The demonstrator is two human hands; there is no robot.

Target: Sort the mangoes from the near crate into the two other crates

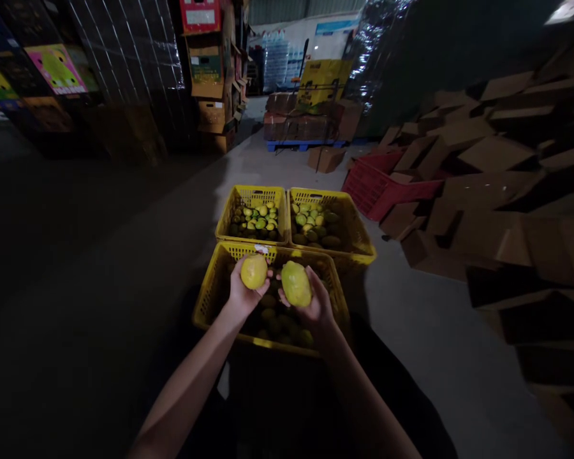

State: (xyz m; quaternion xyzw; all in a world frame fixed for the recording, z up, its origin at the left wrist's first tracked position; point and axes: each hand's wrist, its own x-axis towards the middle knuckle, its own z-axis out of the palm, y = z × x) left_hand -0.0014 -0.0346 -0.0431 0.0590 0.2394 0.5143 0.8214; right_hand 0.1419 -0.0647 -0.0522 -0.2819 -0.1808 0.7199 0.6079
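Note:
My left hand [242, 296] is curled round a yellow lemon [254, 272]. In my right hand [319, 301] lies a larger, greener lemon [296, 284] with a bumpy skin. Both hands are above the near yellow plastic crate [272, 346], where more lemons sit in shadow. Touching its far side are two more yellow crates: the left one [224, 220] holds small yellow and green lemons, and the right one [358, 226] holds yellow-green lemons, mostly in its left part. The palms and some fingers are partly hidden behind the fruit.
A red crate [375, 188] leans among a large heap of cardboard boxes [488, 197] on the right. Stacked cartons [211, 115] stand at the back left. Further off, a blue pallet [294, 145] bears boxes. Grey floor [172, 204] surrounds the crates, dark on the left.

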